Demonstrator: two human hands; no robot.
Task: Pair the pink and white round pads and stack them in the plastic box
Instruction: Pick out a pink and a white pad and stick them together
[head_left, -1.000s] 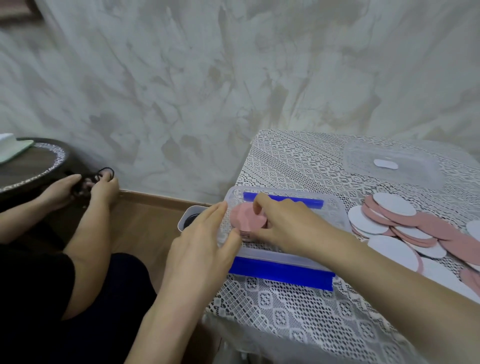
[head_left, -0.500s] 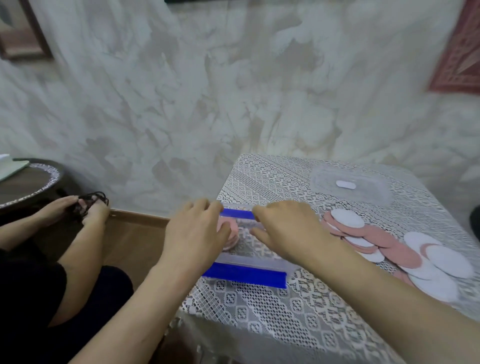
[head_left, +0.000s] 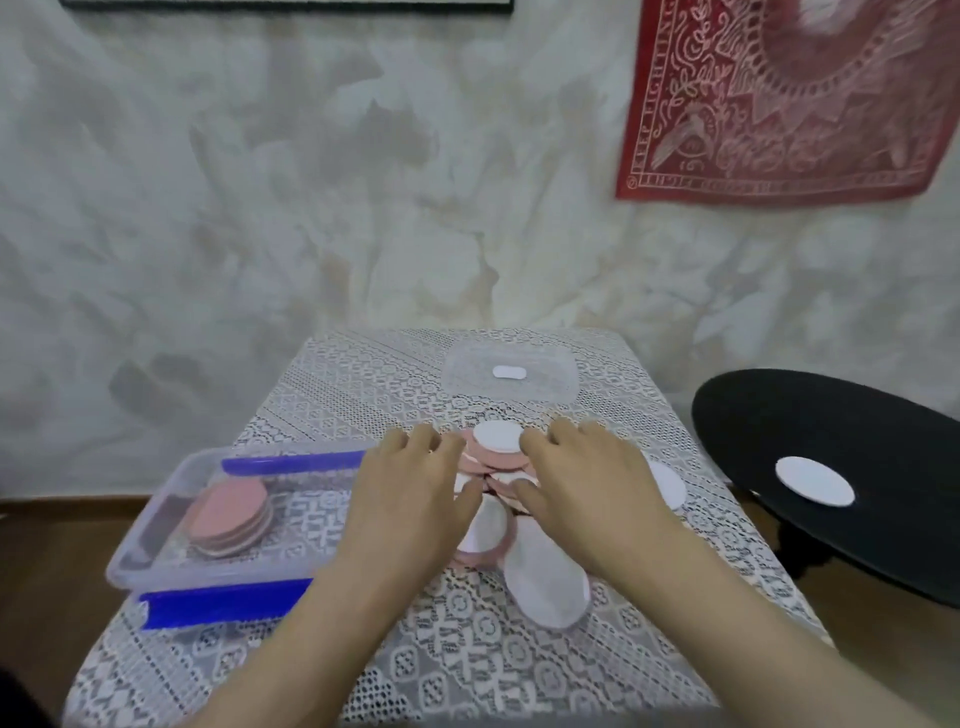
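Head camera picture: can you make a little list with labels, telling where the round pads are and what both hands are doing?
box: plastic box, open, at the table's left side
in box: pad stack, pink one on top
loose pads: pink and white pile in the middle of the table
left hand: left hand open, over the pile
right hand: right hand open, over the pile
lid: clear lid lying behind the pile
stray pad: one white pad on the black side table
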